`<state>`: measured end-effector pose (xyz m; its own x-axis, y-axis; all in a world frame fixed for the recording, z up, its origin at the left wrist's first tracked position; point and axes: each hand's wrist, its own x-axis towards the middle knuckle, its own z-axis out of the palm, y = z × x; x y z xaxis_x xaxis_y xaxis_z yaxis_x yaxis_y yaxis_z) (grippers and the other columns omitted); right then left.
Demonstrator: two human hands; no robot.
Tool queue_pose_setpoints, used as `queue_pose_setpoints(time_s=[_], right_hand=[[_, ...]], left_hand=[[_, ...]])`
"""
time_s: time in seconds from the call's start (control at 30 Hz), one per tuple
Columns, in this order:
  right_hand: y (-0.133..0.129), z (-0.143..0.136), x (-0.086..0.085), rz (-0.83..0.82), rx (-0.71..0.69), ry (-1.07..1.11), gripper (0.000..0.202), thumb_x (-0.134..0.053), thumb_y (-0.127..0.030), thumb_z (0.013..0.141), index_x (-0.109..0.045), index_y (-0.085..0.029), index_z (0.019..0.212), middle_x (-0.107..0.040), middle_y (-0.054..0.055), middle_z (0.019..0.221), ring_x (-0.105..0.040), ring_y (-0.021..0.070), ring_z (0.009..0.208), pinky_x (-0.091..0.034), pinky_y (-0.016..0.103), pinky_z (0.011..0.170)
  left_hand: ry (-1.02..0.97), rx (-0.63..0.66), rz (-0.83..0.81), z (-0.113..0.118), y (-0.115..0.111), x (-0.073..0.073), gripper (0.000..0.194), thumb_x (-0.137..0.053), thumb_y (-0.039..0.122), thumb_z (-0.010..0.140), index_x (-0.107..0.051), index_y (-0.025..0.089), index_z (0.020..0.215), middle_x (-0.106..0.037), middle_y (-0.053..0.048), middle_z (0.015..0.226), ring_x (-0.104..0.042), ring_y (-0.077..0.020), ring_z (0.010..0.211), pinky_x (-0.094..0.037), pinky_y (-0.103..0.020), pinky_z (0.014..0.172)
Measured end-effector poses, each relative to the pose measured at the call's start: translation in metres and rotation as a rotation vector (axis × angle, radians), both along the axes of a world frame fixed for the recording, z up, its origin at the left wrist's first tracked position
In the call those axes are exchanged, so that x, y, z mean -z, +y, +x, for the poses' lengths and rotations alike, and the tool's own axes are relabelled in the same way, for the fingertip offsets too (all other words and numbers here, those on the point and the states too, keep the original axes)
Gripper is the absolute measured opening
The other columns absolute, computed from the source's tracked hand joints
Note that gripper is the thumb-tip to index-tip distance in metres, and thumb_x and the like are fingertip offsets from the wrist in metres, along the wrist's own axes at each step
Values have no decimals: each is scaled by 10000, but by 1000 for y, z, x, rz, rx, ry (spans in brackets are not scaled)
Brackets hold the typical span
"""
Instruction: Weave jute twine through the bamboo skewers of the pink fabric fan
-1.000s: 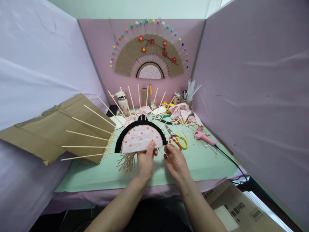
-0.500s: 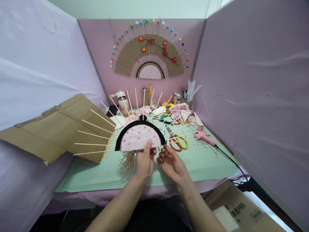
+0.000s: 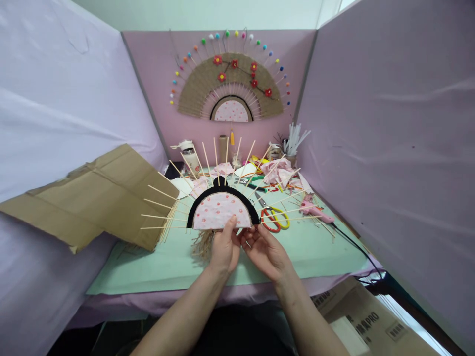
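My left hand (image 3: pixel 226 247) grips the bottom edge of a half-round fan piece (image 3: pixel 221 211), thumb on its pink patterned front. A black band rims the piece, and several thin wooden sticks fan outward from it. Beside it, my right hand (image 3: pixel 267 251) has curled fingers at the lower right corner of the piece; what they pinch, if anything, is hidden behind the edge. A bundle of brown twigs (image 3: pixel 203 244) shows below the piece, left of my left hand.
Red and yellow scissors (image 3: pixel 275 219) and a pink glue gun (image 3: pixel 315 211) lie to the right. Cardboard (image 3: pixel 92 198) leans at left. A white-lidded bottle (image 3: pixel 190 158) stands behind. A finished fan (image 3: pixel 200 89) hangs on the back wall.
The fan piece has shifted right and turned slightly, its lower right corner now meeting my right fingers. My left hand moved a little with it.
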<state>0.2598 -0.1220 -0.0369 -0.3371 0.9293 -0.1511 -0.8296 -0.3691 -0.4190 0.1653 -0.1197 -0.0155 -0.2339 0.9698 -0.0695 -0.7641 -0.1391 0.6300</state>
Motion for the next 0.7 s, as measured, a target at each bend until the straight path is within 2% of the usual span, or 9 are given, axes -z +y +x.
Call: queue_pose_setpoints(time_s=[0.23, 0.4, 0.47, 0.63, 0.7], right_hand=[[1, 2, 4, 4, 0, 15, 129, -773, -233, 654, -649, -203, 675, -650, -23, 703, -589, 114, 701, -488, 279, 767], [-1, 3, 4, 34, 25, -9, 162, -785, -179, 631, -654, -196, 725, -655, -24, 737, -581, 91, 694, -482, 249, 765], [-1, 2, 4, 37, 86, -59, 194, -788, -163, 620, -652, -198, 753, -655, -25, 762, -575, 84, 694, -477, 238, 748], [1, -3, 3, 61, 405, -182, 225, -784, -161, 617, -626, -209, 771, -612, -54, 780, -554, 60, 698, -457, 214, 748], [2, -4, 2, 71, 471, -214, 244, -783, -167, 615, -616, -211, 787, -607, -53, 799, -558, 65, 735, -452, 213, 746]], left_hand=[[14, 63, -21, 0, -2, 1, 270, -745, 253, 648, -623, 161, 871, -657, -7, 779, -597, -124, 705, -460, -285, 735], [-2, 39, -13, -4, 2, 6, 297, -735, 250, 664, -627, 185, 933, -667, -7, 865, -605, -121, 767, -452, -286, 761], [3, 2, -24, -6, 3, 8, 290, -730, 243, 674, -626, 207, 942, -659, 8, 889, -601, -113, 792, -454, -281, 767], [55, -82, -15, -8, 3, 10, 330, -730, 237, 678, -621, 246, 990, -647, 15, 988, -592, -113, 867, -462, -301, 824], [90, -107, -20, -8, 2, 10, 344, -731, 249, 677, -624, 249, 1004, -648, 1, 1033, -593, -125, 902, -465, -301, 831]])
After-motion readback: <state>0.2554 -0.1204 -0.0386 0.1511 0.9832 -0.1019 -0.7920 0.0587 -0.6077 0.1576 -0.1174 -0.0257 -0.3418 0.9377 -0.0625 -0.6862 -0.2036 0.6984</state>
